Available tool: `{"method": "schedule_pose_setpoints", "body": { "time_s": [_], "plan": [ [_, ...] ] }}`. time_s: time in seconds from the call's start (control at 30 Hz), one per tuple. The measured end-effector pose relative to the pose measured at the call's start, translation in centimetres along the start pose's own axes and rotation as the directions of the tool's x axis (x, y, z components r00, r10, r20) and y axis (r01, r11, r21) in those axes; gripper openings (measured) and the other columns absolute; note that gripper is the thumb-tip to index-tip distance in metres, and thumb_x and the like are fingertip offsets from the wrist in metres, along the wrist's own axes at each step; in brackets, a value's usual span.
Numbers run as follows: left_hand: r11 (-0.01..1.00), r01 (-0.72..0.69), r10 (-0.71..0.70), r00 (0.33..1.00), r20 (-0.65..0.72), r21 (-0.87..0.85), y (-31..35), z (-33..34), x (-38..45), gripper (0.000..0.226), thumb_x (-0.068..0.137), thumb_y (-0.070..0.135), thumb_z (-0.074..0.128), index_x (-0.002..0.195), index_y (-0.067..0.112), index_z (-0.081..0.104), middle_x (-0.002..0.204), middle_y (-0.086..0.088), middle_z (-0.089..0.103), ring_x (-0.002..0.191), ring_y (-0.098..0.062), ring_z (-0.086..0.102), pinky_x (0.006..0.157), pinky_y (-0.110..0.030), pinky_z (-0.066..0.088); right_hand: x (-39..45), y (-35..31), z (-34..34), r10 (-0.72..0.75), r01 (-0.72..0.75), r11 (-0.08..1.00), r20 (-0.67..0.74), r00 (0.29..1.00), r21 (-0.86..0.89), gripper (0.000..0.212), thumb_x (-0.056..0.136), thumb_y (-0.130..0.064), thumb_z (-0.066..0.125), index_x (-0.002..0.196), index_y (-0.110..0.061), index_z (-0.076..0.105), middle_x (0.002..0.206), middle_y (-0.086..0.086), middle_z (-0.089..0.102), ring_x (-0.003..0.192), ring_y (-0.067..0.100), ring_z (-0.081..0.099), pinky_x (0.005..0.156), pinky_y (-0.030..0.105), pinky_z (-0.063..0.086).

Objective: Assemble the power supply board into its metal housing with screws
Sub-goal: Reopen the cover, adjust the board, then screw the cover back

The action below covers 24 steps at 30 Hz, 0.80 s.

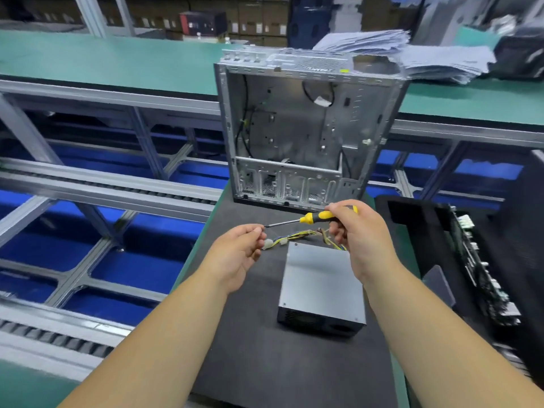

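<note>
An open metal computer housing (306, 131) lies on the black mat (265, 363), its empty inside facing me. In front of it sits a grey boxed power supply (322, 287) with a bundle of yellow and black wires (297, 237) running left from its far end. My right hand (357, 234) grips the yellow and black handle of a screwdriver (309, 218) above the wires. My left hand (240, 251) pinches at the screwdriver's tip, fingertips closed together; whether a screw is between them is too small to tell.
A black foam tray (412, 219) with circuit boards (482, 275) stands at the right. A stack of grey cloths (412, 51) lies on the green bench behind the housing. Roller conveyor rails (103, 189) and blue bins fill the left.
</note>
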<state>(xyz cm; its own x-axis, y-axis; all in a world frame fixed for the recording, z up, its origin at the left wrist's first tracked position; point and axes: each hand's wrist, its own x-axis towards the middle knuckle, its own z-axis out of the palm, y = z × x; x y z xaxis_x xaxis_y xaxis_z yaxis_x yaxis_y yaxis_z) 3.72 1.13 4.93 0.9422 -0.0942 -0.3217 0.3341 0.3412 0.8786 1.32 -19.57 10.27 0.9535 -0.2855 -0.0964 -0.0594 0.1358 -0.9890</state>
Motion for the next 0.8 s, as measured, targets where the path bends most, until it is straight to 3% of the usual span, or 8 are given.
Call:
{"method": "schedule_pose_setpoints", "body": {
  "time_s": [0.37,0.5,0.67,0.8],
  "plan": [
    [0.997,0.048,-0.053,0.996,0.065,0.063,-1.9,7.8,-0.7,0.012,0.097,0.006,0.056,0.095,0.008,0.068,0.072,0.003,0.068,0.064,-0.005,0.061,0.059,-0.015,0.051,-1.6,-1.5,-7.9,-0.108,0.098,0.986,-0.067,0.992,-0.136,0.011,0.084,-0.03,0.064,0.075,-0.026,0.07,0.058,-0.001,0.06,0.054,0.01,0.051,0.052,0.023,0.041],
    [0.98,-0.006,-0.01,0.997,0.082,0.2,-2.4,9.5,-1.2,0.011,0.096,0.008,0.059,0.095,0.009,0.069,0.076,0.003,0.07,0.069,-0.005,0.062,0.063,-0.016,0.051,-1.7,-2.1,-10.2,-0.123,0.115,0.977,-0.034,0.992,-0.18,0.013,0.079,-0.038,0.062,0.079,-0.027,0.069,0.059,-0.001,0.061,0.056,0.011,0.052,0.058,0.03,0.042],
    [0.93,-0.064,0.04,0.996,0.075,0.361,-3.2,11.4,-1.7,0.012,0.094,0.006,0.061,0.096,0.009,0.072,0.079,0.002,0.071,0.074,-0.007,0.064,0.069,-0.019,0.052,-1.5,-2.7,-12.7,-0.132,0.129,0.967,0.0,0.991,-0.218,0.012,0.079,-0.037,0.06,0.079,-0.029,0.069,0.058,-0.002,0.062,0.054,0.01,0.052,0.058,0.028,0.043],
    [0.938,-0.057,0.043,0.998,0.05,0.343,-3.8,12.9,-2.4,0.012,0.094,0.004,0.06,0.099,0.006,0.071,0.079,0.001,0.071,0.072,-0.005,0.065,0.067,-0.017,0.052,-1.2,-2.6,-14.2,-0.133,0.132,0.963,0.014,0.991,-0.235,0.01,0.088,-0.028,0.059,0.081,-0.03,0.066,0.06,-0.004,0.063,0.054,0.007,0.053,0.058,0.025,0.045]
  ]
}}
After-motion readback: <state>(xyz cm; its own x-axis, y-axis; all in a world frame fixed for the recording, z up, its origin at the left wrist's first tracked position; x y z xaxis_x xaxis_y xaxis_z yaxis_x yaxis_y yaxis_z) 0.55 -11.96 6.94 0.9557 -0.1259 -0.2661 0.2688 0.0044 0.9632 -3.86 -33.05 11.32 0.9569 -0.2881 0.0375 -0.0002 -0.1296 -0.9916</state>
